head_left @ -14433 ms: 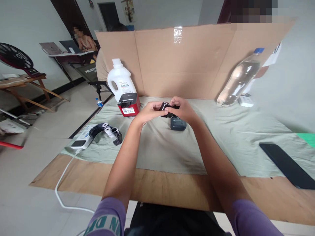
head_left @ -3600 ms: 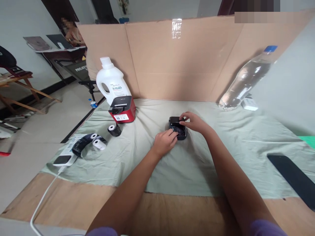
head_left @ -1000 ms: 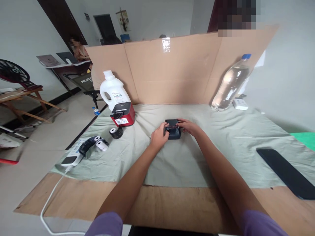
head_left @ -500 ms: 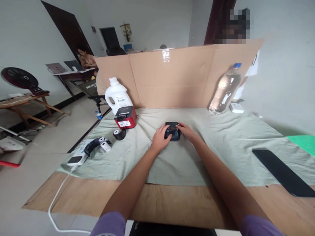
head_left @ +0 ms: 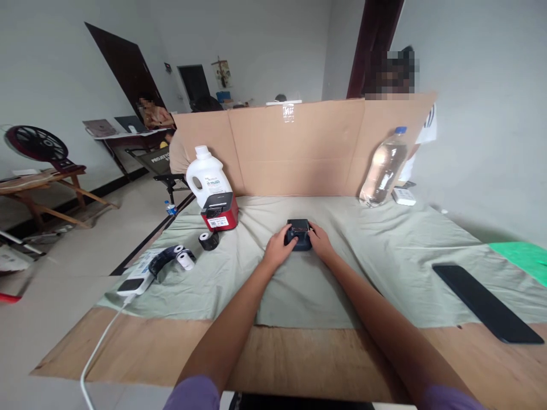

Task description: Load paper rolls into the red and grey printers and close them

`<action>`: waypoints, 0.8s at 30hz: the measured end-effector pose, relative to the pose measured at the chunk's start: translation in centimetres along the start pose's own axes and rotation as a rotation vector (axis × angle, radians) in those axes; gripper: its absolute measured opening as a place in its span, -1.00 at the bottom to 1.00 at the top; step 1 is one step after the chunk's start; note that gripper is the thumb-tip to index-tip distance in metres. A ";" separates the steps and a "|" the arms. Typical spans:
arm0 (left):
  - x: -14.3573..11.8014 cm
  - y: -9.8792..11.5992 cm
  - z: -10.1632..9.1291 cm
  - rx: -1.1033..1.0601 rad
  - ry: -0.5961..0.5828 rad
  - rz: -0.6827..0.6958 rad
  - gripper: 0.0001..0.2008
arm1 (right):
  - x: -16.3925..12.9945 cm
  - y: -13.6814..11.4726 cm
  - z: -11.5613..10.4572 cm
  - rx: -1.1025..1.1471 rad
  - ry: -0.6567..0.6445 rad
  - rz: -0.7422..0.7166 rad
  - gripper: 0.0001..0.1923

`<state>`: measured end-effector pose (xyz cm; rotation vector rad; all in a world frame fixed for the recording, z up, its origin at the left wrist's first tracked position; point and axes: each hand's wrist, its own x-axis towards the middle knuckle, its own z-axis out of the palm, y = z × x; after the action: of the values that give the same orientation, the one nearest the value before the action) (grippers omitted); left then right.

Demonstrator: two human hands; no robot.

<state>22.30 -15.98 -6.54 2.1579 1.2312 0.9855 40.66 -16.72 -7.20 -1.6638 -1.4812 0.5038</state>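
On the cloth in the middle sits a small black boxy device, which looks like a portable receipt printer. My left hand grips its left side, thumb at the front and fingers around the edge. Against the right side rest the closed fingers of my right hand. The hands partly cover both sides, and the details of its top are too small to make out. Left of it, a black-wrapped paper roll and a white paper roll lie on the cloth.
A red-and-black printer stands before a white jug. A power strip with a white cable lies left. A large clear bottle stands before the cardboard screen. At right lies a black slab-like phone or tablet.
The camera has tilted up slightly, so the scene sits lower. My right fingers have drawn back from the device's top toward its right side. My left hand stays on the left side.
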 end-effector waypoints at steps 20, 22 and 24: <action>4.6 3.9 3.1 0.110 -0.116 0.126 -0.10 | 1.1 -0.1 -5.2 -0.010 0.177 -0.087 -0.17; 7.0 5.7 5.6 0.106 -0.141 0.150 -0.07 | 2.7 2.1 -7.8 -0.004 0.205 -0.055 -0.14; 9.5 7.3 8.7 0.126 -0.170 0.169 -0.02 | 4.2 4.7 -10.4 0.013 0.236 -0.047 -0.17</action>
<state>36.18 -11.66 -3.63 2.4212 1.0705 0.7889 52.33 -15.84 -4.04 -1.6138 -1.3370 0.2804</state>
